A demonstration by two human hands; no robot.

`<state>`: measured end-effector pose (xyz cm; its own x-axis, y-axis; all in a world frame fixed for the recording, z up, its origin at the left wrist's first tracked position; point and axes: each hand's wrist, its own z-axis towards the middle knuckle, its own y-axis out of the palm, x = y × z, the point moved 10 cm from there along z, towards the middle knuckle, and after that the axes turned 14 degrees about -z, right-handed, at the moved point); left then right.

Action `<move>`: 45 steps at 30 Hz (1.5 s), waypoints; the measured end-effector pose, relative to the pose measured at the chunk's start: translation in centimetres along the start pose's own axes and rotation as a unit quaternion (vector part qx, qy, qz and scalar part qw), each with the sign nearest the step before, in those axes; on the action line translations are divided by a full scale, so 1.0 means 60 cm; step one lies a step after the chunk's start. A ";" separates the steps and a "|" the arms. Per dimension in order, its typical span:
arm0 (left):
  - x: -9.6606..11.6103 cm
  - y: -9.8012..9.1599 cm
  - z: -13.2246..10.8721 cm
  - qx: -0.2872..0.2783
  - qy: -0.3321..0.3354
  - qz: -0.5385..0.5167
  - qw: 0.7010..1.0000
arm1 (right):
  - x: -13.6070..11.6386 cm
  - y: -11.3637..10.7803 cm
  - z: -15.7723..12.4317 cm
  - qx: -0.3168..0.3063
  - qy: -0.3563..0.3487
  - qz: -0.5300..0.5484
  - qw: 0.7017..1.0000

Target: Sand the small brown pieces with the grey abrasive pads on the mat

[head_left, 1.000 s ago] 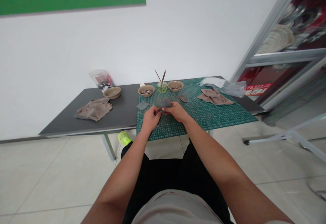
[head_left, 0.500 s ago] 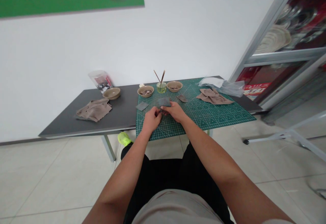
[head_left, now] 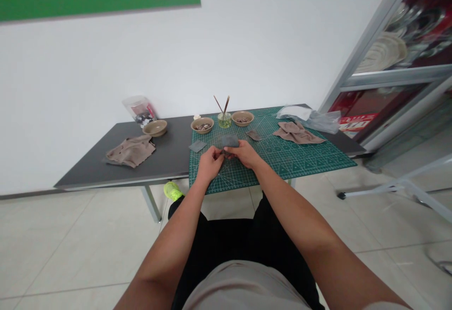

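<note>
My right hand [head_left: 246, 153] is closed around a grey square sheet that looks like sandpaper [head_left: 229, 141], thumb on top and fingers underneath. Close beside it, my left hand [head_left: 211, 162] is closed in a pinch, its fingertips meeting the right hand's near the sheet's lower left corner. Whatever the left fingers grip is too small and hidden to make out. Both hands are just above the green cutting mat [head_left: 282, 159]. A second grey square [head_left: 197, 146] lies flat on the mat to the left, and a worn brownish-grey piece [head_left: 253, 135] lies to the right.
Behind the hands are two bowls of small pieces, the left bowl [head_left: 202, 125] and right bowl [head_left: 243, 118], flanking a glass jar [head_left: 224, 120] with two sticks. Brown cloths [head_left: 131, 151] lie left, another cloth [head_left: 298, 133] right, beside a plastic bag [head_left: 319, 119]. Another bowl [head_left: 155, 128] stands left.
The grey sheet in my right hand has shifted very slightly and its tilt differs a little. Both hands keep their hold, and nothing else on the table has moved.
</note>
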<state>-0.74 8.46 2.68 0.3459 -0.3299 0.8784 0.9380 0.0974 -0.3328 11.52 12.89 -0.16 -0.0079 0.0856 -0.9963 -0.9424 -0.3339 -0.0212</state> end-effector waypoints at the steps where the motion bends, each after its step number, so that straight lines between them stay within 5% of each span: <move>1: -0.004 -0.002 0.001 0.004 -0.008 -0.014 1.000 | 0.001 0.002 0.000 -0.008 0.002 0.007 1.000; 11: 0.014 0.007 -0.005 -0.009 0.021 0.044 0.999 | -0.005 -0.005 0.000 0.015 -0.014 -0.021 1.000; 16: 0.004 -0.003 -0.002 0.012 0.000 -0.013 1.000 | -0.003 0.005 0.000 -0.021 -0.010 0.010 1.000; 21: 0.011 0.010 -0.001 -0.025 0.022 0.012 0.999 | -0.007 -0.009 -0.001 0.028 -0.021 -0.034 0.999; 27: -0.005 -0.004 0.003 0.012 0.004 -0.051 0.999 | -0.009 0.001 -0.005 -0.008 -0.007 -0.003 1.000; 34: 0.012 0.015 0.000 -0.038 0.026 -0.007 0.999 | -0.015 -0.010 -0.005 0.036 -0.030 -0.044 0.998; 45: -0.007 -0.020 0.005 0.052 0.034 -0.101 0.993 | -0.001 -0.013 -0.001 0.039 0.005 0.028 0.999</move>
<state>-2.02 8.78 2.84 0.1506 -0.4151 0.8972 0.9868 0.1173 -0.1114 12.31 13.09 -0.11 -0.0582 0.0588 -0.9966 -0.9637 -0.2637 0.0408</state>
